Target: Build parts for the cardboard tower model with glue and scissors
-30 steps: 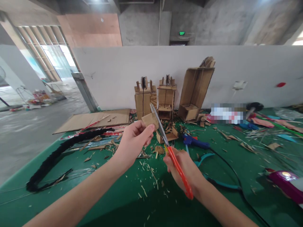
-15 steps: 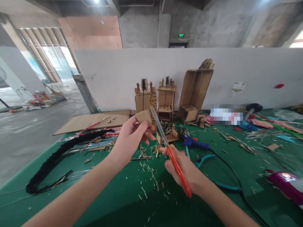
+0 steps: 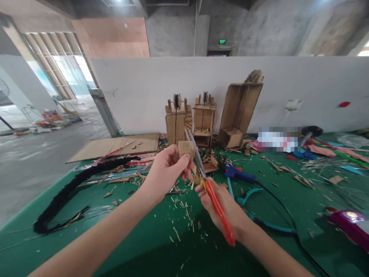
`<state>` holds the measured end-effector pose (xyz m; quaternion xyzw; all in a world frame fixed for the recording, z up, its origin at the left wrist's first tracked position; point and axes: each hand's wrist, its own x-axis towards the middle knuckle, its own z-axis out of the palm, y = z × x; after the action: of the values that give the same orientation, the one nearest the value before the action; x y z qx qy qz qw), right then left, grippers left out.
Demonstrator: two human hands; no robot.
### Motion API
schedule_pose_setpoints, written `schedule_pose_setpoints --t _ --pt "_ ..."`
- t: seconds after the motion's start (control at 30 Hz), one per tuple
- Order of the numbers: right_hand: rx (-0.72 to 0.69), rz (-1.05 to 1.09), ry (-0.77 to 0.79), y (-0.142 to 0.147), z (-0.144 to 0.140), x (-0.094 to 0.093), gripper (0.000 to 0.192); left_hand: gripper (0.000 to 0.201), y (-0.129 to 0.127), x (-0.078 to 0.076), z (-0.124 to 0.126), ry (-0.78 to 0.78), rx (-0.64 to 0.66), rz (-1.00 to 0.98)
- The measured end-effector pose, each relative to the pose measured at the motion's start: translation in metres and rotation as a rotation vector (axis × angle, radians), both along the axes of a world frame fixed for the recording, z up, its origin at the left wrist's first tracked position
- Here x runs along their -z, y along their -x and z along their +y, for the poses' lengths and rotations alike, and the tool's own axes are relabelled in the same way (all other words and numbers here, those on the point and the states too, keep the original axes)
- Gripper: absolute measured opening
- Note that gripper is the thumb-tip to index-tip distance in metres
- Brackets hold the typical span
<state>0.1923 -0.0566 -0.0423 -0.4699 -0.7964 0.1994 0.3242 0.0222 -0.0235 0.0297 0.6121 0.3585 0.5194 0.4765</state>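
Observation:
Pinched between the thumb and fingers of my left hand (image 3: pixel 170 169) is a small piece of cardboard (image 3: pixel 186 148), held up above the table. My right hand (image 3: pixel 221 204) grips red-handled scissors (image 3: pixel 216 207), whose blades point up and away and are slightly apart. The blades stand right beside the cardboard's right edge; whether they touch it I cannot tell. Below both hands, thin cardboard shavings lie scattered on the green tabletop (image 3: pixel 155 238).
Cardboard models with spools (image 3: pixel 178 123) and a tall cardboard box (image 3: pixel 240 111) stand against the white partition (image 3: pixel 129 92). A blue glue gun (image 3: pixel 239 174) and teal-handled pliers (image 3: pixel 248 196) lie right of my hands. At left are a black fuzzy strip (image 3: pixel 66 192) and a cardboard sheet (image 3: pixel 115 146).
My left hand has shifted right and slightly down, and the cardboard piece is turned more upright. It is now closer to the scissors, whose blades are a little further apart.

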Motion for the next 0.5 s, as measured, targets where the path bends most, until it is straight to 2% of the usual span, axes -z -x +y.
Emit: schedule_pose_setpoints --t 0.37,0.5 --pt "0.127 -0.057 0.034 0.004 0.000 -0.010 0.040 0.015 -0.002 0.000 -0.002 0.058 0.014 -0.077" --pt "0.063 -0.007 -0.039 0.001 0.001 -0.005 0.038 0.016 0.000 -0.001 0.000 0.053 -0.025 -0.167"
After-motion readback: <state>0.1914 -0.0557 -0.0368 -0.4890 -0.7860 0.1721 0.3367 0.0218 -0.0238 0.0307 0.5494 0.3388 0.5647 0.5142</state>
